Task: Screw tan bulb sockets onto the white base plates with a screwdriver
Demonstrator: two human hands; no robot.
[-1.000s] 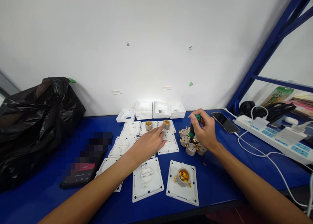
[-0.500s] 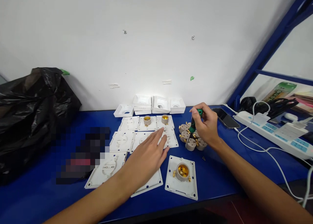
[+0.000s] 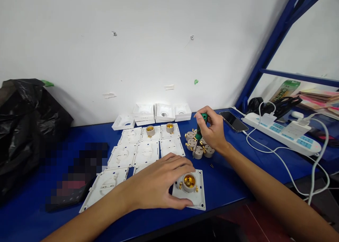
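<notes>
My left hand [image 3: 161,183] spans the left part of a square white plate [image 3: 198,198], its fingers over the far edge and thumb by the near edge, spread apart. Whether it presses on the plate I cannot tell. A round lamp socket [image 3: 189,182] with a brass-coloured inside and two brass terminals sits on that plate. In my right hand [image 3: 212,127], a green-handled screwdriver [image 3: 198,133] points down, its tip beside a cluster of loose grey lamp sockets [image 3: 198,152]. Two small screws [image 3: 211,165] lie just right of these.
Several white plates [image 3: 146,153] lie in rows; two at the back bear sockets [image 3: 150,131]. White box covers [image 3: 144,110] are stacked by the wall. To the right are a phone [image 3: 233,122], power strip [image 3: 282,133] and cables; a black bag [image 3: 34,122] stands left.
My left hand has moved from above the middle plates to the nearer plate with the socket, its thumb and fingers spreading. My right hand keeps the screwdriver by the sockets. The view has turned slightly right.
</notes>
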